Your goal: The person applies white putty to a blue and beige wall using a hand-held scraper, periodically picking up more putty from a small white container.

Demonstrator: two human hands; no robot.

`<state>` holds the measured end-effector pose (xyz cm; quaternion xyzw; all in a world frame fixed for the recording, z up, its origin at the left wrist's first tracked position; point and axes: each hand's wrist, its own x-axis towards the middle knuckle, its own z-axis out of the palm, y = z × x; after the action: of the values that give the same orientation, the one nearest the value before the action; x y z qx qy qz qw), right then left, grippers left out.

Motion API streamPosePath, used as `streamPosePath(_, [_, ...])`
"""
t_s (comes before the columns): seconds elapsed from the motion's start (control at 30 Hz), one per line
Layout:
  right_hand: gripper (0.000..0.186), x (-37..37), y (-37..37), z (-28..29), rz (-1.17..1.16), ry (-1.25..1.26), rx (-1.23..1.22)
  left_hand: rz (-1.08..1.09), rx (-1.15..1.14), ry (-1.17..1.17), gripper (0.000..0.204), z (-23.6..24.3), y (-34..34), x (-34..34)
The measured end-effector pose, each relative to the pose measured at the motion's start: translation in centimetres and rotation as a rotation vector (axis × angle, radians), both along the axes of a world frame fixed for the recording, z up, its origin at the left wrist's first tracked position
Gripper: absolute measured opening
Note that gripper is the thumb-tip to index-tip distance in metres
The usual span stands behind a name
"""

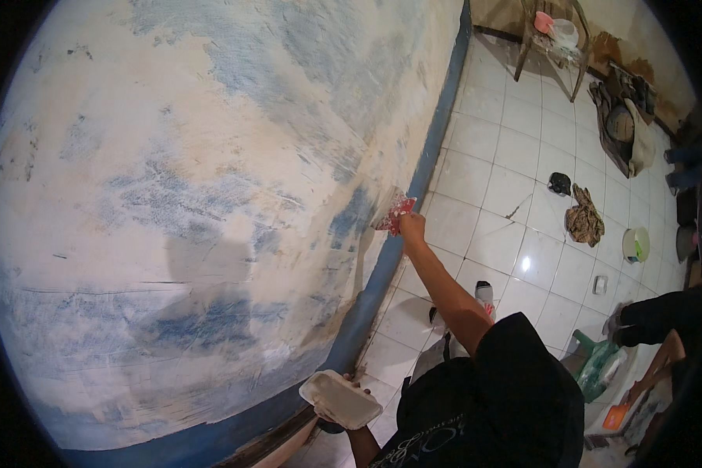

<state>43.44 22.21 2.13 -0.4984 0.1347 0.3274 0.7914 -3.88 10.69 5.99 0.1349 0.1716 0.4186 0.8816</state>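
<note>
Scraper (395, 212), red: clenched in right hand (412, 228), pressed to wall (210, 195) at three o'clock (best kept flat, strokes overlapping). Tray (341, 398), white: gripped by left hand (324, 413), best held level.

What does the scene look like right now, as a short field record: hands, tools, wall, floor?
right hand: raised, pressing a red scraper against the wall
left hand: low, holding a white tray from beneath
wall: patchy cream filler over worn blue paint, blue band along the base
floor: white tiles, one cracked
on floor: crumpled rag, small dark object, white bowl
far corner: wooden stool
another person: dark sleeve at the right edge
</note>
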Motion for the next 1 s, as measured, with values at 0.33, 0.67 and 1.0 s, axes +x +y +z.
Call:
streamPosePath(0.33, [0.024, -3.4, 4.2, -0.9, 0.266, -0.452, -0.455, 0.096, -0.073, 0.074, 0.117, 0.3, -0.7, -0.7])
streamPosePath(0.67, [0.019, -11.4, 3.8, 6.6, 0.225, -0.853, -0.315, -0.031, -0.068, -0.071, 0.1, -1.8, 0.6, 0.0])
streamPosePath(1.0, [0.014, -4.7, 0.7, -2.8, 0.109, -0.429, -0.252, -0.064, -0.059, -0.145, 0.091, -1.3, 0.7, 0.5])
